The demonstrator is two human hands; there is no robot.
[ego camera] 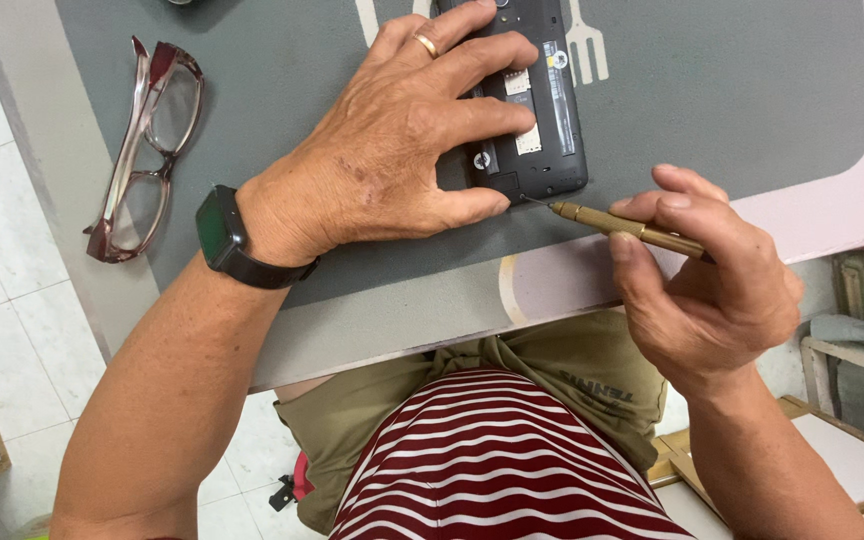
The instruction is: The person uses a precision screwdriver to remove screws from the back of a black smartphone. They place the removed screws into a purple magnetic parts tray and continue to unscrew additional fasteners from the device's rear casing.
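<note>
Grey mat: covers the surface (732,90), pale pink border at the right edge
Phone (542,110): black, back cover off, lying on the mat
Left hand (392,150): fingers spread, pressing down on the phone
Right hand (702,280): fingers pinching a brass screwdriver (622,225), tip at the phone's bottom corner
Glasses (147,150): reddish frame, folded, well left of the phone
Room: white tiled floor (12,330)

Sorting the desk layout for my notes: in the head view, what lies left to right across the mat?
Glasses → black wristwatch → left hand → opened black phone → brass screwdriver → right hand.
</note>
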